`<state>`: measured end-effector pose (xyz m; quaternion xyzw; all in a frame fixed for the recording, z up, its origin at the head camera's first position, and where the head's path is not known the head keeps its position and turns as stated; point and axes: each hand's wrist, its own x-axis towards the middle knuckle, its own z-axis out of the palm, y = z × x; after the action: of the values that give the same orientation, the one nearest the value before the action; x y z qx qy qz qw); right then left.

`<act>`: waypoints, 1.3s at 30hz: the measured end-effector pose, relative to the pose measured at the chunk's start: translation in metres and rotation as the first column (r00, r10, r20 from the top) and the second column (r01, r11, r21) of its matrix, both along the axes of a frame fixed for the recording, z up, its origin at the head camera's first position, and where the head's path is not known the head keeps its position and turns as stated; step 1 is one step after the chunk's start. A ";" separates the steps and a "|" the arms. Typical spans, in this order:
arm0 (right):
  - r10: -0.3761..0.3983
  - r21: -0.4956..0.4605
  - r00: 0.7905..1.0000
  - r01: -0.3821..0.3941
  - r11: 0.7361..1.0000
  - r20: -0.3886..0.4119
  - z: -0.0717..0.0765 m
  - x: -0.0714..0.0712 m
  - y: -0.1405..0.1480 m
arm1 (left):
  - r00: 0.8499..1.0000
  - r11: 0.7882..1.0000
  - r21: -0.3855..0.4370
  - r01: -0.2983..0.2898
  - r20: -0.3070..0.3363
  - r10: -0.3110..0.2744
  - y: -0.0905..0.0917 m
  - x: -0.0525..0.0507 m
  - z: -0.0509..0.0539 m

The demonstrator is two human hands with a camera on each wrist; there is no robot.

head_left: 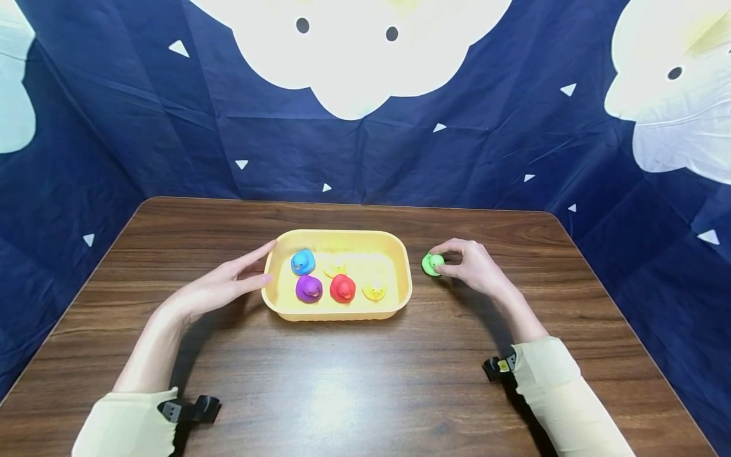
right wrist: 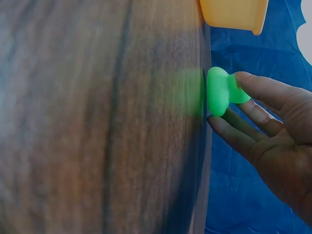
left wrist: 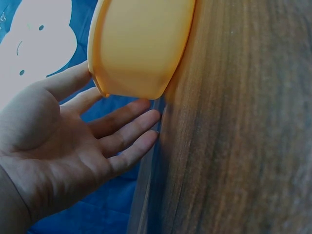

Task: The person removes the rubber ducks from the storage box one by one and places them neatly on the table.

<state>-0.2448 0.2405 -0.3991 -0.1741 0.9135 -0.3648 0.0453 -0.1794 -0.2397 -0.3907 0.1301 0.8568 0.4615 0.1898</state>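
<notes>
A yellow plastic tray point(head_left: 337, 311) lies on the table, with a blue rubber duck point(head_left: 303, 261), a purple duck point(head_left: 309, 289), a red duck point(head_left: 342, 289) and two yellow ducks, one of them at the right point(head_left: 374, 291). My left hand point(head_left: 219, 285) touches the tray's left end, its fingers spread and fairly straight. To the right of the tray, my right hand point(head_left: 471, 266) pinches a green rubber duck point(right wrist: 219, 92) between thumb and fingers. This duck sits at the tabletop; whether it is lifted at all I cannot tell.
The brown wooden table point(head_left: 274, 387) has its far edge behind the tray. A dark blue cloth point(head_left: 285, 152) with white clouds and triangles hangs around the back and sides. Black straps with small devices circle both sleeved wrists.
</notes>
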 end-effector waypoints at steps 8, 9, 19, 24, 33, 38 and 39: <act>-0.006 0.000 1.000 0.006 1.000 0.008 -0.001 -0.003 -0.001 | 1.000 1.000 -0.001 0.001 0.002 -0.001 0.001 0.000 0.000; -0.008 0.001 1.000 0.008 1.000 0.009 0.000 -0.003 -0.001 | 1.000 1.000 -0.001 0.000 0.001 0.000 0.001 -0.001 0.000; -0.007 0.017 1.000 0.007 1.000 -0.007 0.000 -0.005 -0.003 | 1.000 1.000 0.000 0.001 0.002 -0.001 0.000 -0.001 -0.001; -0.001 0.018 1.000 0.001 1.000 -0.009 0.000 -0.005 -0.003 | 1.000 1.000 0.005 -0.001 0.009 0.001 0.000 -0.001 -0.001; 0.021 0.024 1.000 -0.020 1.000 -0.021 -0.001 -0.007 -0.002 | 1.000 1.000 0.001 -0.006 0.001 0.006 -0.001 0.000 -0.001; 0.018 0.025 0.999 -0.017 1.000 -0.032 0.004 -0.006 0.000 | 1.000 1.000 0.008 -0.007 0.001 0.007 -0.001 0.000 -0.002; 0.016 0.028 0.999 -0.015 0.999 -0.041 0.005 -0.006 0.000 | 1.000 1.000 0.009 -0.008 0.001 0.008 -0.001 0.000 -0.002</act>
<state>-0.2510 0.2407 -0.3941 -0.1883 0.9179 -0.3479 0.0316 -0.1792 -0.2408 -0.3931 0.1274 0.8551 0.4661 0.1877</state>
